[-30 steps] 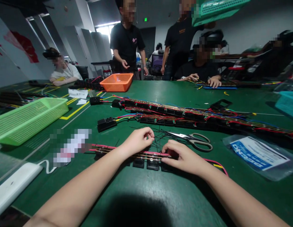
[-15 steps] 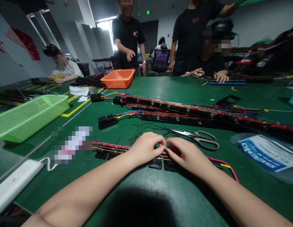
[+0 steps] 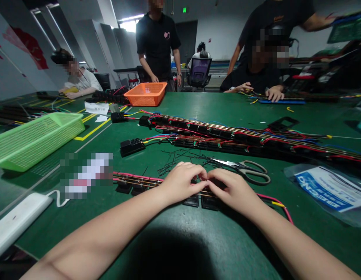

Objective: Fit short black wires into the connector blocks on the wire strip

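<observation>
My left hand and my right hand meet fingertip to fingertip over a wiring strip. This strip has black blocks, thin copper-coloured rods and a red wire along its far side. Both hands are closed in a pinch; whatever lies between the fingertips is too small and hidden to name. Past my right hand a red cable with a yellow band curves off the strip's end. Just beyond the hands lie scissors with grey-and-black handles, and loose thin black strips.
Longer wired strips with black connectors run across behind. A green basket and a white power strip are at left, an orange basket farther back. A plastic bag lies right. Several people are around the table.
My hands stay pinched together at nearly the same spot on the strip. Across the table, one standing person's hand has lowered towards the orange basket; another standing person has shifted right.
</observation>
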